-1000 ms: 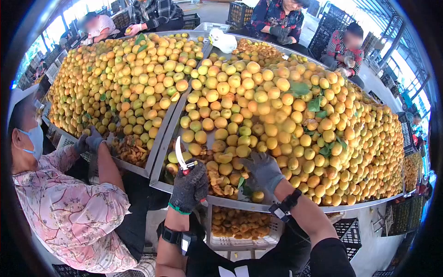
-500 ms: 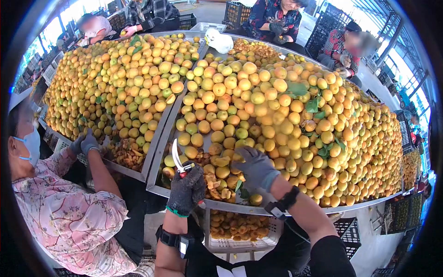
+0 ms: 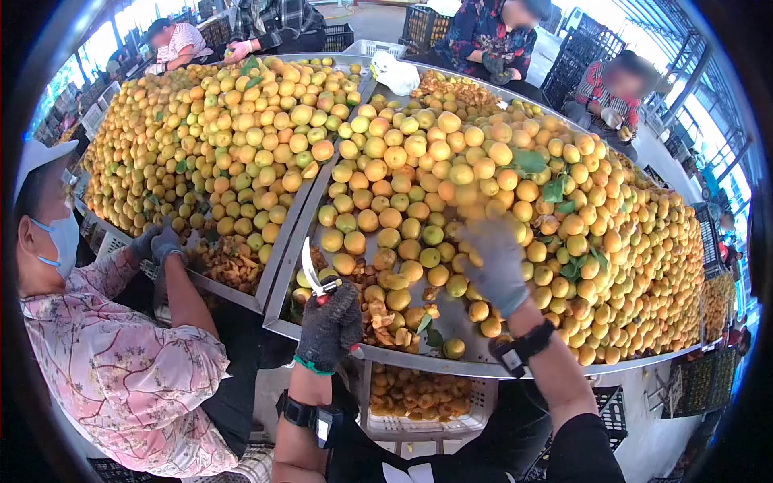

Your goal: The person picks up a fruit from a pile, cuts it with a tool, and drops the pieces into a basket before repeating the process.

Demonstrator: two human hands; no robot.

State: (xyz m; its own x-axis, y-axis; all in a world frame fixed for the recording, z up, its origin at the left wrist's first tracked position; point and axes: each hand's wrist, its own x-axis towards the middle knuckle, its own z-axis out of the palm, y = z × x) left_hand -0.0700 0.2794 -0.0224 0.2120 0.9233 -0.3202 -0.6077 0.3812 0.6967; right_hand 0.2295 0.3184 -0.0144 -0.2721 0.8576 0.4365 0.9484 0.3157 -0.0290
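My left hand (image 3: 332,322), in a dark grey knit glove with a green cuff edge, is closed around a curved knife (image 3: 308,264). Its silver blade points up, and a bit of red shows at the handle. My right hand (image 3: 498,267), in a grey glove, is over the apricots (image 3: 555,241) heaped on the metal table (image 3: 471,338). Motion blurs its fingers, so whether they grip a fruit does not show. Cut apricot pieces (image 3: 377,314) lie beside my left hand, and a single apricot (image 3: 453,348) sits near the table's front edge.
Below the table edge stands a white crate (image 3: 483,402) of apricot halves. At my left a person in a pink floral shirt (image 3: 129,362) works at the adjoining table section. Several people sit along the far side. A white bag (image 3: 395,74) lies at the back.
My right hand has moved right and away from me over the heap, and more bare metal shows in front of it. My left hand keeps its grip on the knife.
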